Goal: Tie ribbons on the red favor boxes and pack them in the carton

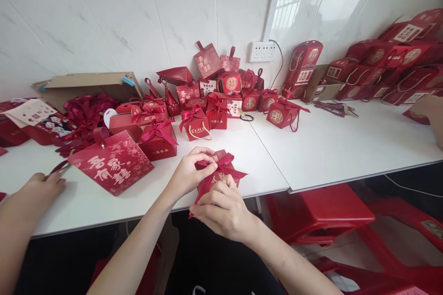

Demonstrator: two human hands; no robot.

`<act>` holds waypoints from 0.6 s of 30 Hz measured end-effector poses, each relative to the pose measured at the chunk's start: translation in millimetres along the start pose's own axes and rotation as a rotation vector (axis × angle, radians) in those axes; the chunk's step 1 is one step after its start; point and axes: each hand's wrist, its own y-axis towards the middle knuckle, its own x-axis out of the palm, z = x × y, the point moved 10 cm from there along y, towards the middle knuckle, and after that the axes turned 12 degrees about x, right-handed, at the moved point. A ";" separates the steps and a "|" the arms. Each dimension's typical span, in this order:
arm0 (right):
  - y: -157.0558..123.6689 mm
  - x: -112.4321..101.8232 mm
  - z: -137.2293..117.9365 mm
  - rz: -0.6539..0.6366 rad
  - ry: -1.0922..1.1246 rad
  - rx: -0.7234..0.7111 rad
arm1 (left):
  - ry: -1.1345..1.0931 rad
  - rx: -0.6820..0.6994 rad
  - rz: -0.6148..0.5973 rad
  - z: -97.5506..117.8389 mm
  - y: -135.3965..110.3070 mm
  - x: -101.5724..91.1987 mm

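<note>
A small red gift box [223, 176] with pale lettering sits at the table's front edge, directly before me. A dark red satin ribbon [226, 162] is tied in a bow on its top. My left hand [191, 170] is closed in a pinch on the bow's left part, thumb and fingertips near the knot. Nearer to me, my right hand [224, 207] is closed around the ribbon's tail, whose end [191, 215] pokes out at the fingertips. My right hand hides part of the box's front.
Several finished-looking red boxes with bows [195, 122] stand behind. A larger red bag-shaped box [114, 166] and a heap of ribbons [86, 113] lie left, beside another person's hand [43, 191]. Stacked red boxes [375, 60] line the right wall; a red stool [321, 209] is below.
</note>
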 end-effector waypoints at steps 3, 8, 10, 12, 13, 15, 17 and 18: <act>1.0 -5.6 -1.4 -0.039 0.025 -0.015 | 0.000 0.004 -0.010 -1.3 0.3 0.6; 4.3 -54.3 54.5 0.078 0.181 0.353 | -0.049 0.005 -0.046 -1.2 0.9 4.6; -4.1 -57.7 98.8 0.030 0.118 0.696 | -0.057 -0.001 -0.049 -1.0 1.4 5.4; -16.8 -40.4 126.9 -0.164 0.138 0.939 | -0.066 -0.004 -0.052 -0.6 1.8 6.5; -21.8 -28.5 132.2 -0.267 0.196 1.002 | -0.072 -0.004 -0.055 -0.3 2.0 7.2; -26.7 -13.1 132.8 -0.364 0.332 1.052 | -0.078 -0.005 -0.059 0.1 2.2 8.3; -27.6 -9.4 128.2 -0.369 0.417 1.051 | -0.079 -0.006 -0.062 0.2 2.3 9.0; -28.5 -10.4 125.9 -0.369 0.434 1.050 | -0.080 -0.003 -0.064 0.3 2.4 9.2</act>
